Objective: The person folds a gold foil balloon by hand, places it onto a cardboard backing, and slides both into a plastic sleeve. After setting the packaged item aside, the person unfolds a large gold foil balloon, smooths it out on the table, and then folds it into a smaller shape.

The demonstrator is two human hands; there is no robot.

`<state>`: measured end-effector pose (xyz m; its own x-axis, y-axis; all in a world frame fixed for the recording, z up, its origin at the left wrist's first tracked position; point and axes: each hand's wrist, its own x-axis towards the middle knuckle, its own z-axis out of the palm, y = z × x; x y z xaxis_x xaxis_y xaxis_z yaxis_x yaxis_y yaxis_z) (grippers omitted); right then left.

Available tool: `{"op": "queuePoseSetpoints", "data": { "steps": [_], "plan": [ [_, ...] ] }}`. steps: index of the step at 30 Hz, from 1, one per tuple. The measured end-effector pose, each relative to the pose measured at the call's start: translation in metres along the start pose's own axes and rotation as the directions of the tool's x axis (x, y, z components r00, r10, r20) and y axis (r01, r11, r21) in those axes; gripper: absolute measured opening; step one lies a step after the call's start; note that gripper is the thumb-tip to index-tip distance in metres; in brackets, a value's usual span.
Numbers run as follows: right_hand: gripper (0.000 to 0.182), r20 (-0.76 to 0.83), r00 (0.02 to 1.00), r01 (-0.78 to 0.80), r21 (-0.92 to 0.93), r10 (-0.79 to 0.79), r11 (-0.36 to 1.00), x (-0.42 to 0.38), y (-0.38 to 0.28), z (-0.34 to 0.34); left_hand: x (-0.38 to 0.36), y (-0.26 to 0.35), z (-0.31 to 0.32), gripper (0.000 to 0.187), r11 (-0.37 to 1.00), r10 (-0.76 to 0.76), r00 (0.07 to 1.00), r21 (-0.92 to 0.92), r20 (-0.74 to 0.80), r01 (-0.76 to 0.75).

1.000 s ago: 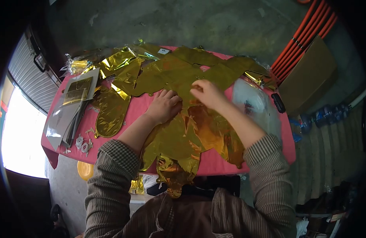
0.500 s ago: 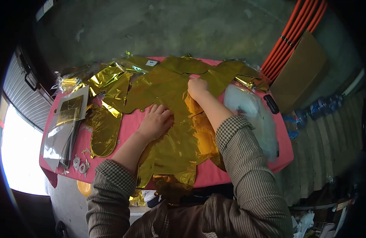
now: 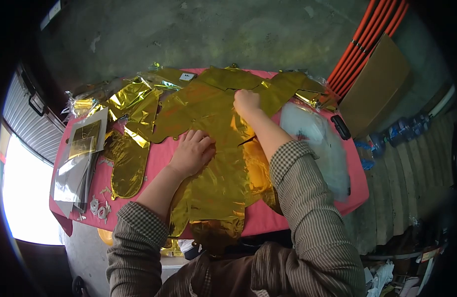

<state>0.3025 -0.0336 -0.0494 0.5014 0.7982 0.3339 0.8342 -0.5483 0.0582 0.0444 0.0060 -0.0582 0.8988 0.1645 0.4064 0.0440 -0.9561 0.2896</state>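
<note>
Flat gold foil balloons lie overlapped across the pink-covered table (image 3: 260,218). The one in front of me, a gold foil balloon (image 3: 216,193), stretches from the middle of the table over its near edge. My left hand (image 3: 192,151) rests on the left side of this foil, palm down, with its fingers slightly bent and apart. Farther up and to the right, my right hand (image 3: 246,103) is closed in a pinch on the foil near an upper edge; its fingertips are partly hidden. Crumpled, orange-looking foil shows beneath my right forearm.
At the left are a stack of clear and grey sheets (image 3: 80,163) and white ribbon rolls (image 3: 99,209). A white card (image 3: 187,76) marked F lies at the back. Clear plastic bags (image 3: 315,148) and a black object (image 3: 340,127) are at the right, near a cardboard panel (image 3: 379,84).
My right hand has moved slightly farther from me, and the foil below it lies flatter, with less of the crumpled orange part showing. My left hand stays almost in place.
</note>
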Motion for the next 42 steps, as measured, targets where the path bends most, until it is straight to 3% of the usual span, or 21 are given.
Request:
{"op": "queuePoseSetpoints", "data": {
  "steps": [1, 2, 4, 6, 8, 10, 14, 18, 21, 22, 24, 29, 32, 34, 38, 40, 42],
  "plan": [
    [0.017, -0.058, 0.994, -0.089, 0.105, 0.095, 0.99, 0.0, 0.002, -0.005, 0.0, 0.0, 0.0, 0.026, 1.0, 0.002, 1.0, -0.002, -0.004, -0.002],
    [0.017, -0.056, 0.994, -0.085, 0.108, 0.092, 0.99, 0.002, 0.005, -0.01, 0.0, 0.0, 0.0, 0.026, 1.0, -0.002, 1.0, 0.0, -0.003, 0.002],
    [0.016, -0.046, 0.957, -0.23, 0.484, 0.287, 0.844, 0.011, 0.024, -0.014, 0.0, 0.0, 0.0, 0.027, 1.0, -0.004, 1.0, -0.014, -0.006, 0.004],
    [0.018, -0.092, 0.962, -0.147, 0.621, 0.257, 0.77, 0.026, 0.052, -0.004, -0.001, 0.0, 0.0, 0.027, 1.0, -0.009, 1.0, -0.013, -0.005, 0.009],
    [0.025, -0.064, 0.953, -0.18, 0.669, 0.297, 0.721, 0.028, 0.064, -0.004, 0.0, 0.001, 0.0, 0.027, 1.0, -0.009, 1.0, -0.015, -0.003, 0.009],
    [0.028, -0.036, 0.979, -0.112, 0.733, 0.202, 0.671, 0.025, 0.07, -0.007, 0.0, 0.001, -0.001, 0.028, 1.0, -0.007, 1.0, -0.003, -0.001, 0.007],
    [0.03, 0.053, 0.972, -0.184, 0.777, 0.228, 0.602, 0.015, 0.064, -0.008, 0.0, -0.001, 0.0, 0.028, 1.0, -0.013, 1.0, -0.017, 0.002, 0.013],
    [0.032, 0.129, 0.972, -0.226, 0.747, 0.197, 0.625, 0.01, 0.061, -0.009, 0.001, 0.0, 0.0, 0.026, 1.0, -0.004, 1.0, -0.013, -0.008, 0.004],
    [0.05, 0.281, 0.951, -0.08, 0.631, -0.131, 0.771, 0.003, 0.061, -0.025, 0.0, 0.0, -0.001, 0.025, 1.0, -0.002, 1.0, -0.019, -0.016, 0.001],
    [0.05, 0.282, 0.95, -0.077, 0.63, -0.134, 0.773, 0.002, 0.063, -0.028, 0.0, 0.0, -0.001, 0.026, 1.0, -0.006, 1.0, -0.029, -0.01, 0.006],
    [0.051, 0.368, 0.914, 0.0, 0.417, -0.169, 0.909, -0.004, 0.066, -0.033, 0.0, 0.001, -0.001, 0.026, 0.999, -0.013, 1.0, -0.039, -0.015, 0.012],
    [0.026, 0.347, 0.921, -0.015, 0.488, -0.178, 0.873, -0.02, 0.068, -0.04, 0.0, -0.001, 0.001, 0.025, 0.999, -0.009, 1.0, -0.038, -0.022, 0.008],
    [0.018, 0.403, 0.904, -0.118, 0.554, -0.142, 0.824, -0.025, 0.067, -0.049, 0.0, -0.001, 0.001, 0.025, 0.999, -0.006, 1.0, -0.04, -0.03, 0.005],
    [0.015, 0.52, 0.852, -0.293, 0.572, -0.062, 0.766, -0.026, 0.067, -0.047, 0.0, 0.0, 0.0, 0.025, 0.999, -0.006, 1.0, -0.032, -0.025, 0.005],
    [0.016, 0.513, 0.858, -0.355, 0.588, 0.004, 0.727, -0.026, 0.069, -0.034, 0.0, -0.002, 0.002, 0.025, 0.999, 0.005, 0.999, -0.032, -0.039, -0.006],
    [0.019, 0.322, 0.945, -0.154, 0.577, -0.051, 0.802, -0.026, 0.071, -0.022, 0.0, -0.003, 0.003, 0.025, 0.999, 0.004, 0.999, -0.035, -0.033, -0.005],
    [0.022, 0.334, 0.942, -0.201, 0.628, -0.026, 0.752, -0.025, 0.075, -0.019, -0.001, -0.002, 0.003, 0.025, 0.999, 0.006, 0.999, -0.035, -0.039, -0.007]
  ]
}}
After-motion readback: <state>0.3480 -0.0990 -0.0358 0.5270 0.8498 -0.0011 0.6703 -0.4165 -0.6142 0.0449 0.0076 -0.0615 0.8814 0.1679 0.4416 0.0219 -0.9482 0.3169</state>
